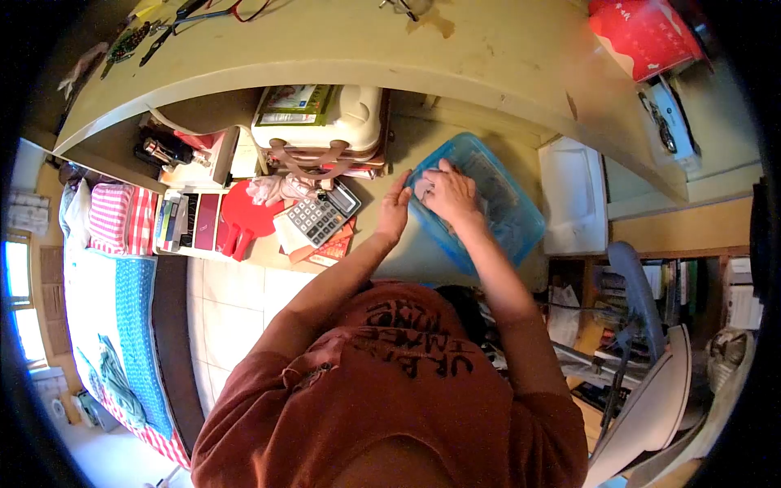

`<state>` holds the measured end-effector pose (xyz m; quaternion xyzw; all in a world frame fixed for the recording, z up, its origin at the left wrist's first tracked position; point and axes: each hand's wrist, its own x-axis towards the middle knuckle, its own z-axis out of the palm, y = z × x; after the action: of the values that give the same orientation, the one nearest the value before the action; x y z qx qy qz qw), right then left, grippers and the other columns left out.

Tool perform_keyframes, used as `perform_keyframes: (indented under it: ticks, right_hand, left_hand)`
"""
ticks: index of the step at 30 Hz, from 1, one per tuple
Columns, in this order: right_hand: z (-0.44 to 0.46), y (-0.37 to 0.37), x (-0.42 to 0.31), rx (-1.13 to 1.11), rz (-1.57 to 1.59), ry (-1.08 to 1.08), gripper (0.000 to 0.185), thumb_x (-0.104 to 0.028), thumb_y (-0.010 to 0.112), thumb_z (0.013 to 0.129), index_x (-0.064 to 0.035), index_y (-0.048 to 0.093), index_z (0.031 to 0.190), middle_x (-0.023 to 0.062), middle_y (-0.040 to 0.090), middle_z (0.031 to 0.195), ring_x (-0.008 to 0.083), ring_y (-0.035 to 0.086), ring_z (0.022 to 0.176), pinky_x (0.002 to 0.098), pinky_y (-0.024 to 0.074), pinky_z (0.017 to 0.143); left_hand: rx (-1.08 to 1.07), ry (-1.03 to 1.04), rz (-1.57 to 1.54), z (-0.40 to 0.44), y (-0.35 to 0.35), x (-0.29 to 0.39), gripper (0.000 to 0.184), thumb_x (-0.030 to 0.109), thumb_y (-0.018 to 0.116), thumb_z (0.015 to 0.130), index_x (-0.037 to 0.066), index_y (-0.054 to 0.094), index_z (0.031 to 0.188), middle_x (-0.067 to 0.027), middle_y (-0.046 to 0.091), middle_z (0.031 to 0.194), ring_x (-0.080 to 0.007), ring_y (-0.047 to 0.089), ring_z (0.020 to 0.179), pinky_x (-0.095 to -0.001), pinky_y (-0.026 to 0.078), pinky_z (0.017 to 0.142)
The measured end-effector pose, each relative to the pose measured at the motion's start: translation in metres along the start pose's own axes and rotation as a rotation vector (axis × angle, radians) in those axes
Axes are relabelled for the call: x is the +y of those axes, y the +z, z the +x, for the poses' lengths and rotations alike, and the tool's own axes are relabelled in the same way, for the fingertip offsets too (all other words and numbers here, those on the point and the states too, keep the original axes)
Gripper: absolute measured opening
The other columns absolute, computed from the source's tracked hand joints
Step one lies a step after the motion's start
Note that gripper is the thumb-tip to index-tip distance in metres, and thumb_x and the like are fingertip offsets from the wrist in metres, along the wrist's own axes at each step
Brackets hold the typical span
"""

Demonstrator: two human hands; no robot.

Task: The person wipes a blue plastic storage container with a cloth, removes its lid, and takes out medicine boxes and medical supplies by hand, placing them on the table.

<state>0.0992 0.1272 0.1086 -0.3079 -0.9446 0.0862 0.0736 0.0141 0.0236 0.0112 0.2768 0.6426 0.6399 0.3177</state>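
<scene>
A translucent blue plastic box (521, 232) stands tilted in my view on the shelf in front of me. My left hand (394, 210) is at the box's left side, its fingers lying along the rim as they grip it. Over the near left part of the box is my right hand (449, 193), fingers bent downward and pressed together. Whatever they pinch is hidden beneath them. Pale, clear-looking contents (492, 195) fill part of the box and are too blurred to name. Left of my left hand lies a grey calculator (319, 218) on red and tan papers.
A cream case (358, 118) with handles stands behind the calculator. Beside it lie a red paddle-shaped thing (248, 213) and a crumpled pink cloth (281, 189). The desk edge (455, 77) overhangs the box. A white tray (576, 195) is at right.
</scene>
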Motion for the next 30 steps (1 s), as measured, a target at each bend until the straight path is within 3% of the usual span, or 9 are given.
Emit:
perform_keyframes:
  ticks: [2,3,4,7,14,19,22,25,30]
  right_hand:
    - [0.000,-0.020,0.009,-0.297,-0.043,0.133,0.024,-0.015,0.067,0.072,-0.0075,0.068,0.095,0.0107,0.058,0.108,0.0315,0.062,0.095,0.0419,0.0514,0.079]
    - [-0.010,-0.004,0.030,-0.102,0.052,0.102,0.024,-0.015,0.067,0.072,-0.0099,0.069,0.095,0.0101,0.059,0.104,0.0320,0.064,0.088,0.0436,0.0518,0.077]
    - [-0.016,0.004,0.040,-0.104,0.044,0.097,0.024,-0.015,0.067,0.072,-0.0099,0.069,0.095,0.0101,0.059,0.104,0.0320,0.064,0.088,0.0436,0.0518,0.077]
    - [-0.023,0.008,0.040,0.276,0.238,0.135,0.033,-0.015,0.069,0.069,-0.0140,0.070,0.103,0.0078,0.056,0.107,0.0313,0.061,0.096,0.0441,0.0518,0.078]
    - [-0.017,0.036,0.010,0.176,0.032,0.000,0.037,-0.016,0.071,0.069,-0.0165,0.069,0.106,0.0083,0.050,0.124,0.0360,0.049,0.114,0.0426,0.0499,0.087]
    - [-0.016,0.026,0.015,0.017,0.303,0.002,0.038,-0.012,0.071,0.068,-0.0123,0.069,0.106,0.0090,0.054,0.118,0.0325,0.052,0.111,0.0424,0.0490,0.088]
    - [-0.015,0.024,0.021,0.054,0.374,-0.134,0.035,-0.008,0.069,0.070,-0.0105,0.069,0.105,0.0097,0.057,0.114,0.0321,0.053,0.111,0.0425,0.0472,0.091]
    - [0.004,0.036,0.044,0.483,0.257,0.039,0.042,-0.008,0.064,0.076,-0.0074,0.062,0.117,0.0131,0.056,0.119,0.0368,0.049,0.116,0.0433,0.0403,0.100]
    - [0.019,0.055,0.039,0.399,0.080,0.127,0.045,-0.011,0.062,0.078,-0.0051,0.055,0.122,0.0153,0.053,0.128,0.0376,0.048,0.117,0.0464,0.0396,0.099]
  left_hand:
    - [0.010,0.010,0.039,0.003,-0.001,-0.006,0.042,0.013,0.048,0.098,0.007,0.047,0.139,-0.0150,0.056,0.133,-0.0258,0.050,0.126,-0.0325,0.036,0.105]
    - [-0.007,0.019,0.012,0.004,-0.002,-0.009,0.042,0.013,0.048,0.098,0.007,0.047,0.139,-0.0155,0.056,0.133,-0.0264,0.050,0.126,-0.0328,0.036,0.106]
    - [-0.021,0.031,-0.018,0.005,-0.001,-0.011,0.042,0.014,0.048,0.098,0.007,0.047,0.139,-0.0159,0.055,0.134,-0.0269,0.049,0.126,-0.0330,0.035,0.106]
    - [-0.022,0.076,0.004,0.005,-0.002,-0.013,0.042,0.015,0.048,0.098,0.007,0.047,0.139,-0.0165,0.055,0.134,-0.0270,0.049,0.127,-0.0333,0.035,0.106]
    - [-0.067,0.003,-0.002,0.005,-0.005,-0.005,0.046,0.022,0.047,0.099,0.008,0.043,0.143,-0.0132,0.048,0.141,-0.0231,0.042,0.132,-0.0320,0.028,0.110]
    - [-0.103,-0.021,-0.122,0.002,-0.004,-0.010,0.048,0.024,0.047,0.100,0.011,0.039,0.146,-0.0107,0.044,0.145,-0.0220,0.038,0.134,-0.0338,0.028,0.110]
    - [-0.124,-0.073,-0.238,0.000,-0.003,-0.010,0.050,0.026,0.047,0.100,0.016,0.037,0.148,-0.0083,0.040,0.149,-0.0221,0.037,0.134,-0.0363,0.030,0.109]
    - [-0.121,-0.102,-0.171,0.001,-0.004,-0.011,0.051,0.028,0.048,0.100,0.021,0.036,0.149,-0.0058,0.038,0.151,-0.0222,0.037,0.134,-0.0373,0.032,0.107]
    - [-0.118,-0.122,-0.148,0.002,-0.005,-0.014,0.050,0.028,0.048,0.100,0.023,0.036,0.149,-0.0045,0.039,0.150,-0.0210,0.040,0.130,-0.0369,0.035,0.104]
